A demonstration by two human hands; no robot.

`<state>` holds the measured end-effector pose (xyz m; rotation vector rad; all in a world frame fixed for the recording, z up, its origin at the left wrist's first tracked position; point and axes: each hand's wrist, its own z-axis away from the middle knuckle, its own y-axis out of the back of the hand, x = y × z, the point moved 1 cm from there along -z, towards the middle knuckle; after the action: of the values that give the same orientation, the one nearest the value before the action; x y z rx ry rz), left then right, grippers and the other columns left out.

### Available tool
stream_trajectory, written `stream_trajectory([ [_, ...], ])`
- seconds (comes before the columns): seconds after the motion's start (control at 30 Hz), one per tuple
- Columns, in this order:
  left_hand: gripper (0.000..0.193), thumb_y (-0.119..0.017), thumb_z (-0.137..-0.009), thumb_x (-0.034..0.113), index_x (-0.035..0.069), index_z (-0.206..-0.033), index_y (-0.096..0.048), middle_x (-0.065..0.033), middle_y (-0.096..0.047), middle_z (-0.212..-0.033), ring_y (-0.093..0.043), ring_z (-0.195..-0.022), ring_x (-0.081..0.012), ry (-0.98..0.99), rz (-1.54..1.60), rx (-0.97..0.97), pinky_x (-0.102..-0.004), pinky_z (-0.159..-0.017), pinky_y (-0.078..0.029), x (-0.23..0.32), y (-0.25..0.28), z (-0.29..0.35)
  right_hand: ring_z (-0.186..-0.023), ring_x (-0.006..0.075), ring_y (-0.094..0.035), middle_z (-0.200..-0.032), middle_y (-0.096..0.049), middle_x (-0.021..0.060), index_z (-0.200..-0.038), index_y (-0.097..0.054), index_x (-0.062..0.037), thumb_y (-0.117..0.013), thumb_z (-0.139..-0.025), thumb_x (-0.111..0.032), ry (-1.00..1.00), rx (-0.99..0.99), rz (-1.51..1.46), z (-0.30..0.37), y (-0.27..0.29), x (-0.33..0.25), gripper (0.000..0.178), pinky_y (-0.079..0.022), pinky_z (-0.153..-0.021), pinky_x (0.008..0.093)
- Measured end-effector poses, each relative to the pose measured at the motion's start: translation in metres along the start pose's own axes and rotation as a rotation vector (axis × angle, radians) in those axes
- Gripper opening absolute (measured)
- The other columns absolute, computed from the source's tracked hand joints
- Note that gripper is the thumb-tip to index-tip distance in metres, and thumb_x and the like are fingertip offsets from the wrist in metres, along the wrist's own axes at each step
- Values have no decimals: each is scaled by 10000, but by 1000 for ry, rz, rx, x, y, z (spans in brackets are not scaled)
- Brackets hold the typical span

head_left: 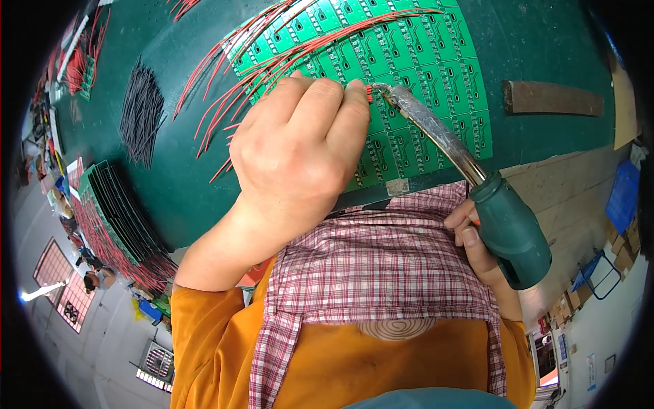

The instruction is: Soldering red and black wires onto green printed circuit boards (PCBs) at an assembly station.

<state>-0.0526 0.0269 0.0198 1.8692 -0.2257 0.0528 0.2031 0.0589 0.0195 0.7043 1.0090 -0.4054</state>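
Observation:
A large panel of green circuit boards (470, 102) lies on the dark green table. Over its lower left part my left hand (296, 146) is closed on red wires (221, 170), whose tails stick out to the left. Their red ends (370, 94) show just past the fingertips, on the right. My right hand (477, 245) grips a soldering iron (514, 232) by its dark green handle. The iron's long metal shaft slants up and left, and its tip is right beside those wire ends. More red wires (354, 28) lie across the upper part of the panel.
A pile of black wires (142, 112) lies on the table (545, 61) at left. Below it stands a row of stacked boards (119, 211) with red wires. On the right sits a flat brown bar (553, 99). The table's front edge runs close to my apron (381, 266).

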Motion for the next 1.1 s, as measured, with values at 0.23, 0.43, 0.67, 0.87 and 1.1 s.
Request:
stream_trajectory([
  [0.23, 221, -646, -662, 3, 33, -880, -673, -42, -596, -741, -572, -642, -182, -9, -34, 0, -282, -561, -471, -1, 1, 1, -631, 72, -541, -820, -622, 43, -986, -600, 24, -617, -822, -70, -146, -74, -529, 1, 4, 6, 190, -448, -567, 213],
  [0.43, 235, -643, -654, -54, 33, -870, -669, -53, -600, -751, -572, -646, -198, 29, 82, 17, -287, -568, -468, -4, 4, -4, -606, 73, -484, -818, -611, 45, -978, -588, 32, -586, -846, -79, 31, 8, -340, 5, 1, 7, 172, -415, -550, 213],
  [0.67, 256, -643, -636, -84, 42, -857, -668, -61, -565, -697, -554, -632, -217, 34, 148, 21, -313, -552, -446, 1, -3, -13, -643, 74, -533, -823, -616, 52, -1020, -588, 35, -607, -835, -82, 12, 5, -364, 5, 1, 13, 220, -456, -596, 204],
  [0.87, 260, -651, -624, -57, 58, -857, -672, -45, -561, -692, -555, -629, -205, 12, 98, 45, -311, -551, -448, 3, -8, -15, -658, 80, -569, -861, -643, 73, -1040, -593, 27, -622, -829, -110, -178, -2, -585, 7, 1, 11, 254, -485, -626, 205],
  [1.1, 204, -626, -609, 84, 82, -812, -645, -14, -517, -709, -536, -655, -170, -32, 0, 93, -276, -498, -440, 1, -12, -12, -672, 57, -547, -857, -635, 71, -1021, -583, 32, -615, -830, -100, -50, -54, -103, 7, 2, 10, 234, -458, -613, 197],
])
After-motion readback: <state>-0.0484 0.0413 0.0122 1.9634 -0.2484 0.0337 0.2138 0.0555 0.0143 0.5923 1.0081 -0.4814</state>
